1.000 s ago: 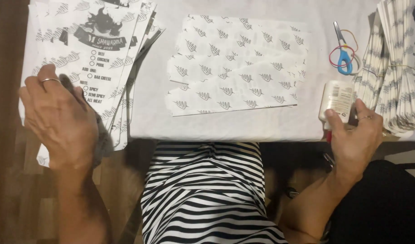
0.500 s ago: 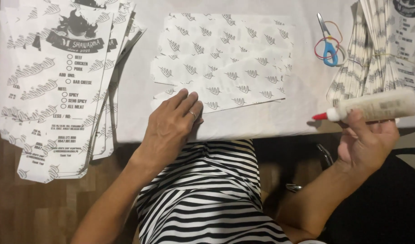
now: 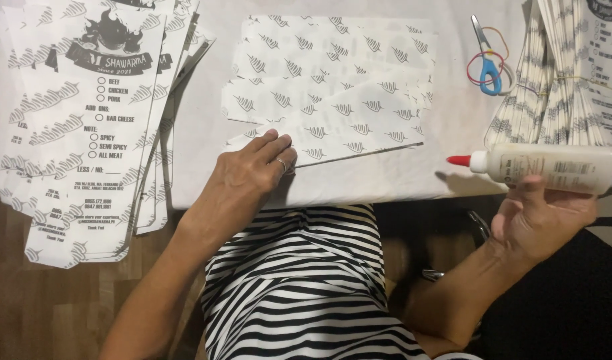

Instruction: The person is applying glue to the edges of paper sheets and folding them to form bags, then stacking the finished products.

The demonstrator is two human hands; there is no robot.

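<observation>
Left hand: The left hand [image 3: 256, 175] lies flat on the near left corner of the folded paper sheet [image 3: 332, 127]. Its fingers [image 3: 274, 143] are stretched out and press down; they grip nothing. A ring sits on one finger.

Right hand: The right hand [image 3: 539, 217] holds the glue bottle [image 3: 552, 167] from below, off the right end of the tabletop [image 3: 399, 180]. Its fingers are curled around the bottle.

Glue bottle: It is white, lies on its side in the air, and its red tip [image 3: 458, 161] points left toward the paper. It looks light and smooth, maybe a bit slippery. I think the plastic is soft enough to squeeze. The best spot to hold it is the middle of the body, as the hand does.

Paper sheet: It lies near the front edge of the tabletop, on top of more patterned sheets [image 3: 339, 60]. It looks very thin, light and floppy. I think it slides and creases easily, so a flat hand on the corner holds it better than a pinch.

Left edge: A stack of printed paper bags [image 3: 79, 127] hangs over the left edge of the tabletop.

Far right corner: Blue scissors [image 3: 487, 60] lie with rubber bands [image 3: 478, 67]. Beside them rests a fanned bundle of bags [image 3: 559, 80].

Below: The person wears a striped garment [image 3: 299, 287].
</observation>
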